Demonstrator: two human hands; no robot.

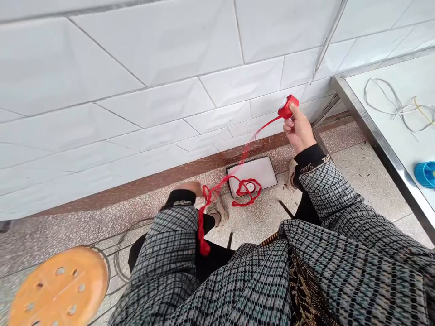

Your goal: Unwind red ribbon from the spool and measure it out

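Observation:
My right hand [299, 129] is raised before the wall, its fingers closed on a roll of red ribbon [288, 107] with a pale core. A red strand slants from the roll down toward my left hand [193, 186], blurred along part of its length. The left fingers, smeared and partly hidden, close on the strand beside a knotted, braided red cord [201, 222]. That cord hangs over my lap, ending in a thick red knob. Below, more red cord [254, 198] lies looped around a small white roll [250, 186] on a white, dark-edged box [268, 168].
White wall tiles [163, 40] rise in front. An orange stool [57, 290] with holes in its seat stands at lower left, beside thin wire rods. On the right, a metal-edged table [384, 131] carries tangled white cord [397, 108] and a blue plastic object [424, 174].

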